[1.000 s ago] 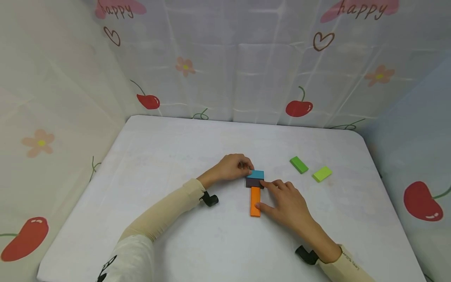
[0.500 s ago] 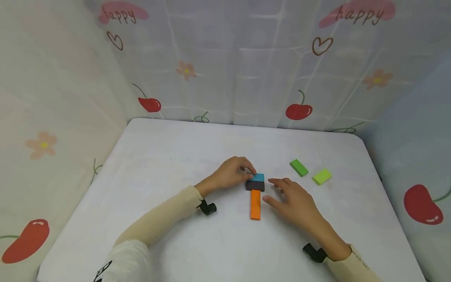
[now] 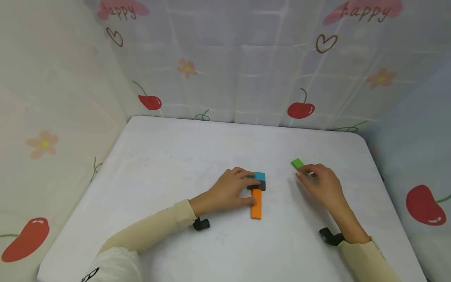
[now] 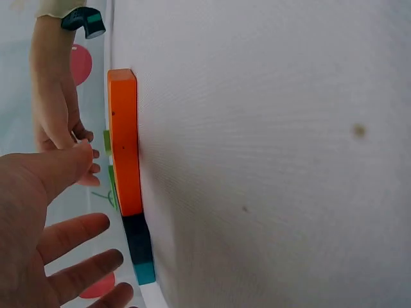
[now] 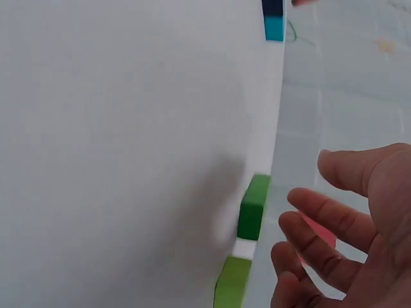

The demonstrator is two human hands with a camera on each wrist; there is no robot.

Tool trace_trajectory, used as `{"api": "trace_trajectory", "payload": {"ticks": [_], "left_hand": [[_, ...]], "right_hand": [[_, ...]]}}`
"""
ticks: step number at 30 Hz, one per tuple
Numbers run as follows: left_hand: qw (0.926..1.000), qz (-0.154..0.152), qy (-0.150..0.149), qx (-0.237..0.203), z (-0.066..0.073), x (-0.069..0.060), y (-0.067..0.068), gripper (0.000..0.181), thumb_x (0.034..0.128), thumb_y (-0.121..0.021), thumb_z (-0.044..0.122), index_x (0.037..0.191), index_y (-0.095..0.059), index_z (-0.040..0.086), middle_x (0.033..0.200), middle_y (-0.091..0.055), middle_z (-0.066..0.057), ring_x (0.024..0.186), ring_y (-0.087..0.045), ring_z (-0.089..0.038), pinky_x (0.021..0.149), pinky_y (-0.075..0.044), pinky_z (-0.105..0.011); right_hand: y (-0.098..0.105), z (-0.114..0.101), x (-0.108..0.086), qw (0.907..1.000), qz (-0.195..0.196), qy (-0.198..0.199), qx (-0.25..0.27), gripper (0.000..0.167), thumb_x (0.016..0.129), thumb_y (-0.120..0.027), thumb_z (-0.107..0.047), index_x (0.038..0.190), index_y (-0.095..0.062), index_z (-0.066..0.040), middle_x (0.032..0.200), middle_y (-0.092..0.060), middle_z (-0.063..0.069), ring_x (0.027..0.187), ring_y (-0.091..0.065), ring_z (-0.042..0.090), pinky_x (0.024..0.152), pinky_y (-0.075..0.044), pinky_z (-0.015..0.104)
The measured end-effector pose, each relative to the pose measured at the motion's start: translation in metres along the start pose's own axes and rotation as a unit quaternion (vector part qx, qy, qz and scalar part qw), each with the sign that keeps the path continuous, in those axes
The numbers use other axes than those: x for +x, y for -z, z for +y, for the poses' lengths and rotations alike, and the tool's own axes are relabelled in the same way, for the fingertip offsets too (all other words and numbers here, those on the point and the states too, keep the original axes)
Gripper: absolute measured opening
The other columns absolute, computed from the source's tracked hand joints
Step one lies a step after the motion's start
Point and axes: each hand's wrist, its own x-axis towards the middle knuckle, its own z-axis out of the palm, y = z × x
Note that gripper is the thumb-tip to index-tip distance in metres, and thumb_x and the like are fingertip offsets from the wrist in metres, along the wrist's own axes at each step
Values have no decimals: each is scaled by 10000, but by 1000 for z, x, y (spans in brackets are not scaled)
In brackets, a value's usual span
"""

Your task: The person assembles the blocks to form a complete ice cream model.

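A blue block (image 3: 260,176), a dark block (image 3: 261,186) and an orange block (image 3: 256,211) touch in a row on the table, the orange one lengthwise toward the person. Over them hovers my left hand (image 3: 230,189), thumb and fingers spread; the left wrist view has its fingers apart from the blocks. To the right, my right hand (image 3: 324,187) hangs above a green block (image 3: 297,162), which it partly covers in the head view. Its thumb and fingers stand apart with nothing between them in the right wrist view. Beside the green block lies a yellow-green block (image 5: 232,282), mostly hidden from the head view.
A white table (image 3: 176,149) with rounded corners carries the blocks. Printed curtains (image 3: 260,66) hang behind it and along both sides. Each wrist bears a small black device, such as the one (image 3: 331,237) on the right.
My right hand has left the orange and dark blocks and moved right, over the green block. My left hand has let go of the blue block and come nearer, its fingers spreading over the row.
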Motion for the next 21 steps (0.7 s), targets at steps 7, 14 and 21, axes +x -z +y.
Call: {"api": "trace_trajectory", "payload": {"ticks": [7, 14, 21], "left_hand": [[9980, 1, -130, 626, 9, -5, -4, 697, 947, -662, 745, 1514, -603, 345, 1497, -604, 49, 1372, -520, -194, 1078, -460, -416], [9987, -2, -27, 514, 9, -3, -5, 624, 947, -723, 670, 1468, -645, 336, 1472, -605, 37, 1297, -580, -196, 1048, -506, -395], [9995, -101, 35, 304, 11, -3, -3, 620, 951, -735, 644, 1469, -643, 316, 1465, -582, 45, 1232, -628, -164, 1000, -554, -352]], "right_hand": [[10, 17, 11, 9973, 21, -621, -399, 351, 1037, -700, -326, 1249, -767, -54, 1168, -708, 256, 1052, -595, 445, 758, -452, 506], [12, 27, 16, 9970, -13, -611, -481, 381, 1033, -719, -354, 1238, -771, -37, 1202, -694, 296, 1095, -550, 500, 789, -439, 553], [8, 33, 20, 9967, -163, -679, -411, 385, 997, -767, -326, 1217, -768, -9, 1243, -660, 338, 1118, -511, 506, 810, -402, 531]]}}
